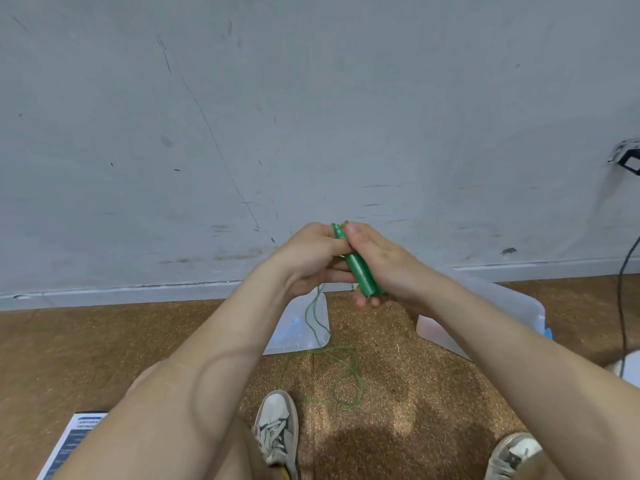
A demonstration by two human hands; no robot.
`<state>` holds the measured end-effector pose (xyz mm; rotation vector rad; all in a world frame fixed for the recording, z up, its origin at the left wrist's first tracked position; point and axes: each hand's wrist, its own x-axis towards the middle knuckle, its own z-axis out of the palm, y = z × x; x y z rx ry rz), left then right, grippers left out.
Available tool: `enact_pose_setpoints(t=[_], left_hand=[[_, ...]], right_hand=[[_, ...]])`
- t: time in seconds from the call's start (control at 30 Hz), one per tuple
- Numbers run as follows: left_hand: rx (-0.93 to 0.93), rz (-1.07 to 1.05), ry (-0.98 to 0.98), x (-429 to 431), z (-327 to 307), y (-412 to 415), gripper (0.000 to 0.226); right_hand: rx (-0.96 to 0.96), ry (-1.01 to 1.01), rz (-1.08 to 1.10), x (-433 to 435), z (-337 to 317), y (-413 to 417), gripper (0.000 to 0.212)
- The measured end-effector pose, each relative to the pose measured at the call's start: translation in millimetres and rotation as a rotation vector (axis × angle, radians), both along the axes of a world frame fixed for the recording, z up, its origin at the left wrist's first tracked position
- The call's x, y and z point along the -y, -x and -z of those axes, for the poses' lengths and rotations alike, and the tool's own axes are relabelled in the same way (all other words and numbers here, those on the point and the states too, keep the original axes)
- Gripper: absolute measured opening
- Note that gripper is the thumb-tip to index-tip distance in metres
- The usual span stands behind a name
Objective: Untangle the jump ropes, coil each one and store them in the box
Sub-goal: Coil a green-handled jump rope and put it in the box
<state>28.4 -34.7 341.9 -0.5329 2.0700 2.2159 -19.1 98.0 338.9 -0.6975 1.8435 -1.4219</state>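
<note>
Both my hands are raised in front of me and hold the green handles (362, 271) of a jump rope together, side by side. My left hand (311, 254) curls round them from the left. My right hand (377, 263) grips them from the right, thumb near the top. The thin green rope (317, 322) hangs down from my hands and lies in loose loops on the brown floor (398, 358). A clear plastic box (498, 306) stands on the floor under my right forearm. Its clear lid (298, 336) lies flat below my left hand.
A grey scuffed wall (311, 116) rises straight ahead. A black cable (623, 299) hangs down at the right edge. My two shoes (277, 427) stand on the floor below. A printed sheet (74, 441) lies at the bottom left.
</note>
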Motion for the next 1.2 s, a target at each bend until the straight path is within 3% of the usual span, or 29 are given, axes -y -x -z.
enact_pose_setpoints(t=[0.23,0.33,0.4,0.5,0.57,0.7,0.83,0.9,1.0,1.2], left_hand=[[-0.047,-0.005,-0.079,-5.9,-1.2,1.4,0.017],[-0.141,-0.146,-0.122,-2.5,-6.0,4.4,0.013],[-0.185,-0.218,-0.163,-0.2,-8.4,4.3,0.014],[-0.167,-0.211,0.023,-1.5,-6.7,5.6,0.018],[-0.160,-0.172,0.104,-6.0,-7.2,5.1,0.020],[-0.179,-0.052,-0.059,-9.8,-10.7,1.5,0.028],[-0.174,-0.025,0.046,-7.4,-13.8,-1.2,0.052],[-0.169,-0.031,0.078,-5.3,-16.1,-2.3,0.044],[-0.141,0.000,0.103,-3.7,-17.6,-3.2,0.014],[-0.085,0.043,0.094,-0.1,-18.8,-4.8,0.005]], right_hand=[[-0.052,0.045,0.051,2.2,2.3,4.4,0.042],[0.252,0.169,0.128,1.3,1.0,10.6,0.040],[0.388,0.166,0.052,-4.0,-2.2,15.2,0.032],[0.313,0.083,-0.061,-8.4,-0.8,17.7,0.009],[0.214,0.005,-0.088,-7.5,0.9,16.2,0.014],[0.141,-0.074,-0.095,-7.1,-0.4,13.8,0.025],[0.261,-0.048,-0.174,-12.4,-2.3,16.0,0.015],[0.360,-0.047,-0.218,-15.4,-4.8,18.1,0.012],[0.430,-0.057,-0.229,-17.7,-7.1,19.4,0.014],[0.290,-0.099,-0.187,-18.1,-5.9,22.3,0.007]])
